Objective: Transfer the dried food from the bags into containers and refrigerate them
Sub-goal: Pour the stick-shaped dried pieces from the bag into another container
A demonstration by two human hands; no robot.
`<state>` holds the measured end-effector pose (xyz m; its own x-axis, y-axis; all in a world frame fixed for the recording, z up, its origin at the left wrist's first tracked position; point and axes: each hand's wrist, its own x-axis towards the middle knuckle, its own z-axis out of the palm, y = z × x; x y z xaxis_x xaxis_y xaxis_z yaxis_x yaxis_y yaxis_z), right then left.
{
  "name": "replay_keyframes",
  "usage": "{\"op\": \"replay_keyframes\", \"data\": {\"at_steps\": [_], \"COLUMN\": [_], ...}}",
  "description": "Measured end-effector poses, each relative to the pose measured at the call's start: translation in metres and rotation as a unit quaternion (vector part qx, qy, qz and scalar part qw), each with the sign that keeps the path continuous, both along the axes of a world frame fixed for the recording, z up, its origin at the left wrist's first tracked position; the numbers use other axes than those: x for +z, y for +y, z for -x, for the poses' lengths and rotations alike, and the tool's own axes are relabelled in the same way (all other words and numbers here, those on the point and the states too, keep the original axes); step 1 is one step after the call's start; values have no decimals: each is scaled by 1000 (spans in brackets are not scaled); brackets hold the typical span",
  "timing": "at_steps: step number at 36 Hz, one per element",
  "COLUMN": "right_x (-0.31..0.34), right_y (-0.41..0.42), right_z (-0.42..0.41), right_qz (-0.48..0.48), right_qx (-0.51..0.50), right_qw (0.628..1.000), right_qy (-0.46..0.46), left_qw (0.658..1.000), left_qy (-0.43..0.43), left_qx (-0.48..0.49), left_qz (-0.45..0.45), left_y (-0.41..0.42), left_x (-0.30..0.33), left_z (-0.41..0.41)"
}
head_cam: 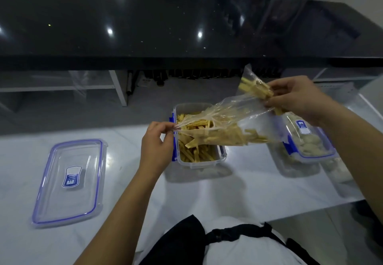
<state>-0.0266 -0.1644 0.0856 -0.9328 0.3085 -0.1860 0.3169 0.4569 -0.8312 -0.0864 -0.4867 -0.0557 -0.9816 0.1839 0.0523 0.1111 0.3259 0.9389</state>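
A person tips a clear plastic bag (228,117) of dried yellow sticks over an open container (199,138). The left hand (156,146) pinches the bag's mouth at the container's left rim; the right hand (298,98) grips its raised far end, right of the container.

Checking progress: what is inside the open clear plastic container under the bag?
Yellow dried sticks fill the open clear plastic container. The clear plastic bag covers its far half, so the fill there is hidden.
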Motion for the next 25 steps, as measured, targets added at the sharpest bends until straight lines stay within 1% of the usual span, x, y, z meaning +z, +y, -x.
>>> {"op": "replay_keyframes", "data": {"at_steps": [3,7,11,13,17,22,25], "right_x": [7,17,19,18,12,13,19], "right_y": [4,4,9,11,6,-5,-16], "right_z": [-2,-6,-7,-9,-11,-8,-5], "right_qz": [-3,14,67,47,-39,-21,-24], "right_qx": [30,95,91,75,7,-85,-83], "right_qw": [999,993,989,992,999,992,987], "right_qy": [-19,-70,-96,-95,-29,92,133], "left_qw": [1000,1000,1000,1000,1000,1000,1000], "left_qy": [3,4,3,4,6,10,14], "left_qx": [1,2,9,9,10,-4,-6], "left_qz": [9,-1,3,4,4,-8,1], "left_y": [-1,0,-1,-1,0,2,2], "left_x": [-3,-5,-7,-7,-5,-1,1], "left_z": [2,3,4,3,3,0,-3]}}
